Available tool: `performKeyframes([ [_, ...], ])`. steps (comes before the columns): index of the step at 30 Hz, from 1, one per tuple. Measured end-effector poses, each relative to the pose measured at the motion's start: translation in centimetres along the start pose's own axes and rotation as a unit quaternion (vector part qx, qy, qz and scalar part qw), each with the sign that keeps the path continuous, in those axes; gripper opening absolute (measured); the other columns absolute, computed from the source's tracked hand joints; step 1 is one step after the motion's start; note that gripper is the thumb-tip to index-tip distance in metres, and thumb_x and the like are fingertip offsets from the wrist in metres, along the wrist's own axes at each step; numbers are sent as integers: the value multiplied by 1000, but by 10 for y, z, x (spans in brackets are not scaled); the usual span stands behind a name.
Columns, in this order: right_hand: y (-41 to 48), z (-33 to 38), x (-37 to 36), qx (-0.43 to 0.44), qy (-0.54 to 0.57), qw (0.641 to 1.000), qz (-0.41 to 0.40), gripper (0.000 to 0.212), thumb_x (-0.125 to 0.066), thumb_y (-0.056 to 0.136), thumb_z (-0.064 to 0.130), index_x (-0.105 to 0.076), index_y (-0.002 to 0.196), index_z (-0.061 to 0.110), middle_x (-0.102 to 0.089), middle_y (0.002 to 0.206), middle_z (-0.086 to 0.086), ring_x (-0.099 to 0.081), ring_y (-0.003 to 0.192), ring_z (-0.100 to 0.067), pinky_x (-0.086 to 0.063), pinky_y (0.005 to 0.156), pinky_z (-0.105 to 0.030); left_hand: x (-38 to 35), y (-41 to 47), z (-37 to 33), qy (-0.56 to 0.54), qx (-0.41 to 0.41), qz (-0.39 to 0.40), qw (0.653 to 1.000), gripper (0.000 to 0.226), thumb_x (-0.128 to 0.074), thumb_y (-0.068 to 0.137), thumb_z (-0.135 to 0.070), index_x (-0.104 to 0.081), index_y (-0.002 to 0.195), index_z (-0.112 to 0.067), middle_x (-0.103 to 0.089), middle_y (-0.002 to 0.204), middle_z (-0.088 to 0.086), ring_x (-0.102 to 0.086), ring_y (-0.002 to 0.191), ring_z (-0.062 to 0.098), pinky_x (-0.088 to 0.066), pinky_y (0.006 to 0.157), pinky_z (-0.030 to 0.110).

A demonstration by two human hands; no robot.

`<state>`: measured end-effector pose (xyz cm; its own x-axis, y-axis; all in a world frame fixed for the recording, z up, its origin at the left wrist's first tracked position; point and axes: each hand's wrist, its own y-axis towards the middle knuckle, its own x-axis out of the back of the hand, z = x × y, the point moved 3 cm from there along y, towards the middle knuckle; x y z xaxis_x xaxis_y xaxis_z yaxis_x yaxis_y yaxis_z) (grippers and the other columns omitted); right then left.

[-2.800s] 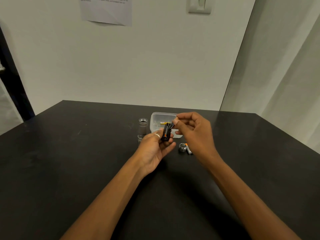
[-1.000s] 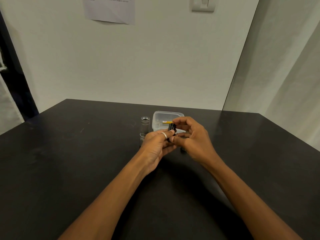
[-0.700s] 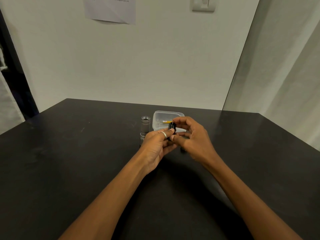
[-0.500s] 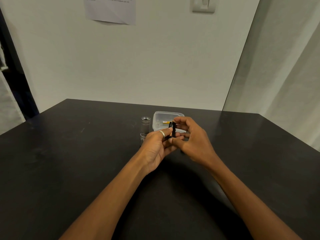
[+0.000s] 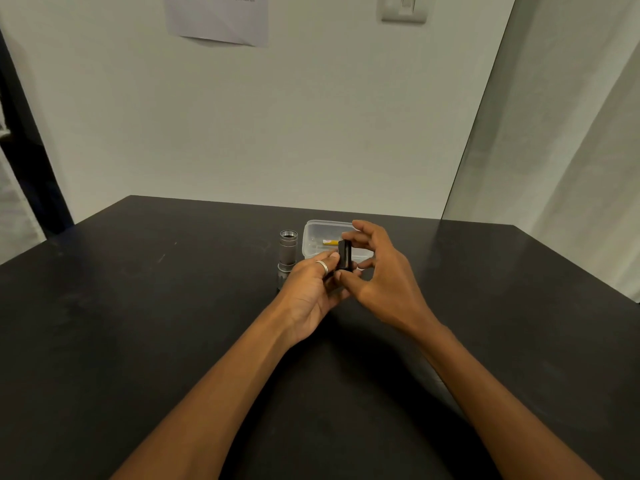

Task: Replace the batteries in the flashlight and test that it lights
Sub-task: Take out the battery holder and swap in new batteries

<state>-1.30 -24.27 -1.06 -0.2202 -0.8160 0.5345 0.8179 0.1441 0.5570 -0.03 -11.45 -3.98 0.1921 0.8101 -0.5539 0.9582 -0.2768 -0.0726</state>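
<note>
A black battery holder (image 5: 344,255) stands upright between my hands above the dark table. My left hand (image 5: 313,289), with a ring on one finger, grips its lower part from the left. My right hand (image 5: 381,275) pinches it with index finger at its top and thumb at its bottom, the other fingers spread. The grey flashlight body (image 5: 287,256) stands on end, its top end open, just left of my hands. A yellow battery (image 5: 329,242) lies inside the clear plastic box (image 5: 315,227) behind them. The end cap and loose battery seen earlier are hidden by my right hand.
The black table (image 5: 138,323) ends at a white wall at the back and a grey partition on the right. A paper sheet (image 5: 218,19) and a light switch (image 5: 403,8) are on the wall.
Earlier the holder showed an orange battery and my right hand pushed at its top. Both hands have since closed round the holder, and my right fingers now spread more openly above it.
</note>
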Motion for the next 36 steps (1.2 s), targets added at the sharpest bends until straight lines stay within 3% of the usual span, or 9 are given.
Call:
performKeyframes([
  [2, -1, -1, 0, -1, -2, 1000, -2, 78, -79, 81, 2, -40, 148, 15, -60, 137, 2, -58, 109, 7, -45, 81, -2, -1, 0, -1, 7, -2, 1, 1000, 32, -43, 107, -17, -62, 130, -6, -68, 112, 18, -71, 93, 19, -59, 69, 28],
  [4, -2, -2, 0, -2, -4, 1000, -1, 78, -79, 81, 1, -41, 147, 14, -60, 138, 1, -60, 108, 1, -45, 80, -2, -1, 0, 0, 14, -3, -1, 1000, 33, -43, 107, -19, -61, 131, -5, -68, 112, 18, -70, 95, 19, -60, 72, 29],
  [7, -1, -2, 0, 1, -8, 1000, 13, 72, -81, 82, 9, -46, 144, 17, -60, 137, 5, -58, 117, -3, -46, 83, -4, 0, 1, 1, 14, 0, -7, 1000, 31, -44, 107, -18, -63, 128, -4, -71, 107, 14, -72, 92, 17, -60, 76, 30],
  [10, 7, -2, 8, -5, -25, 1000, -18, 46, -78, 87, 24, -63, 130, 20, -64, 129, 12, -59, 115, -1, -49, 88, -13, 0, 0, 0, -6, 2, -8, 1000, 25, -47, 105, -13, -65, 119, -3, -75, 93, 10, -74, 85, 16, -62, 77, 32],
  [14, 48, -9, 17, -53, -111, 992, -28, 23, -69, 93, 17, -73, 116, 18, -71, 112, 9, -61, 102, -3, -42, 80, -9, -1, -1, -2, -21, 10, -28, 999, 25, -44, 107, -13, -64, 114, 0, -76, 94, 13, -76, 89, 20, -63, 73, 31],
  [19, 113, -32, -8, -94, -214, 966, 106, 28, -61, 87, -2, -79, 106, 10, -77, 111, -6, -70, 105, -19, -50, 87, -23, 0, -1, -3, -43, 25, -51, 997, 25, -42, 107, -13, -61, 117, 0, -77, 93, 13, -77, 91, 21, -62, 71, 31],
  [23, 136, -56, -32, -102, -285, 938, 170, 28, -60, 87, -3, -79, 102, 11, -77, 106, -9, -71, 101, -24, -58, 91, -36, 0, 1, -2, -50, 29, -56, 997, 23, -42, 107, -12, -60, 117, -1, -74, 102, 16, -77, 90, 22, -63, 72, 32],
  [31, 158, -76, -54, -85, -373, 897, 222, 23, -60, 88, 3, -78, 100, 11, -74, 105, -12, -69, 96, -30, -59, 88, -43, 1, 3, 0, -49, 38, -60, 996, 23, -43, 107, -12, -63, 111, 0, -74, 100, 15, -77, 88, 20, -62, 71, 31],
  [36, 160, -75, -62, -78, -418, 872, 241, 26, -65, 88, 8, -72, 113, 11, -69, 113, -12, -67, 98, -31, -59, 89, -45, 1, 3, -2, -54, 44, -62, 996, 23, -44, 107, -11, -62, 116, 0, -75, 101, 15, -77, 90, 21, -62, 70, 31],
])
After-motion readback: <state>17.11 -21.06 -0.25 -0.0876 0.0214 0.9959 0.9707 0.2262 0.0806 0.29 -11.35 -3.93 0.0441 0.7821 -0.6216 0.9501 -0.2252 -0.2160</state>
